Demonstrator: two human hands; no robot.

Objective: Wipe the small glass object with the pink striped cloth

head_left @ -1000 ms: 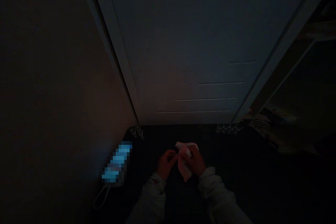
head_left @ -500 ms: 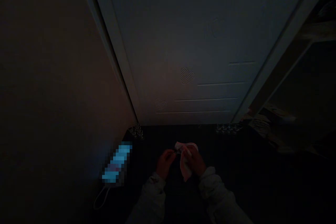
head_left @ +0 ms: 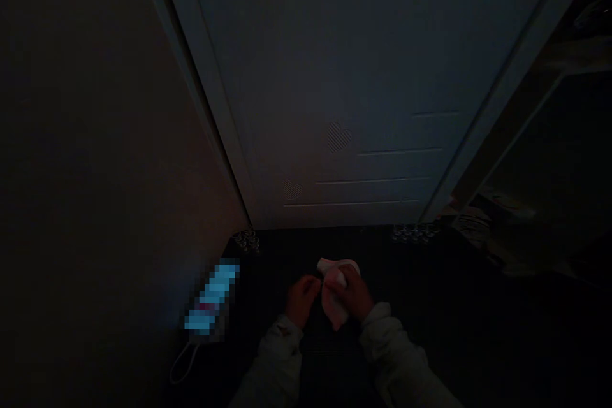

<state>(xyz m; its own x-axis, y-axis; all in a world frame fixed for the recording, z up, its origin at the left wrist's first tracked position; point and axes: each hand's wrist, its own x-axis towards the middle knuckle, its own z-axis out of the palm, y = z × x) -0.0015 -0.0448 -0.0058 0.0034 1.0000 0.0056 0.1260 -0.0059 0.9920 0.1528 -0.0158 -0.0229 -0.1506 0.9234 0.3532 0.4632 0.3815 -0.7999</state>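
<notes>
In dim light, my right hand (head_left: 354, 294) grips a pink cloth (head_left: 335, 313) over a dark surface. One part of the cloth is bunched over my right fingertips, one flap hangs toward me and another spreads out behind. My left hand (head_left: 302, 299) is just to the left of the cloth, thumb and fingers pinched together. Whatever is in that pinch, if anything, is too small and dark to make out. Whether the cloth wraps something is hidden.
Small shiny ring-like pieces lie in two groups, a left cluster (head_left: 247, 240) and a right cluster (head_left: 414, 233). A lit, pixelated phone-like device (head_left: 213, 298) with a cord loop (head_left: 184, 363) stands at left. Behind is a pale panel (head_left: 335, 76) with heart patterns; shelves (head_left: 516, 134) stand at right.
The cloth's near fold has shifted left and now covers the small shiny bit seen between my hands before. My left hand stays pinched beside it, almost unmoved.
</notes>
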